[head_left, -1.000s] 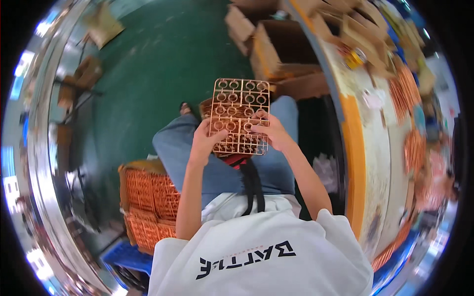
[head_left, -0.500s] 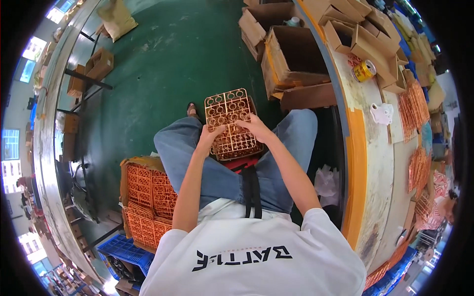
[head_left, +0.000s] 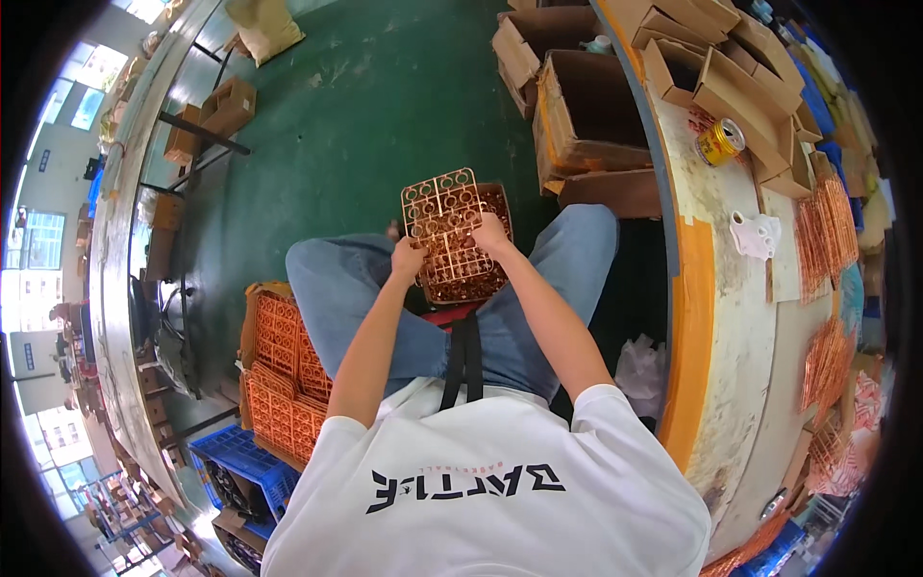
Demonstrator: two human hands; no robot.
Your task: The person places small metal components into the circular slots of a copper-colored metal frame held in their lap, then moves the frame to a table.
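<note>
A flat copper-coloured lattice frame with rows of rings [head_left: 444,204] is held between my hands, its far end tipped up over the floor. My left hand [head_left: 409,258] is closed on its left edge. My right hand [head_left: 490,235] grips the right edge, with the fingers partly hidden. Under the frame, between my knees, stands a box full of small copper-coloured pieces [head_left: 471,288]; the frame covers much of it.
A carton of stacked orange ring frames [head_left: 284,385] stands left of my leg, beside a blue crate [head_left: 240,462]. Cardboard boxes [head_left: 586,125] sit ahead on the right. The workbench [head_left: 716,356] along my right carries a yellow can [head_left: 720,142] and more copper-coloured frames [head_left: 827,236].
The lattice frame has shifted slightly left, so more of the box's right side shows. Both hands have moved from over the lattice to its side edges. The whole view has turned a little.
</note>
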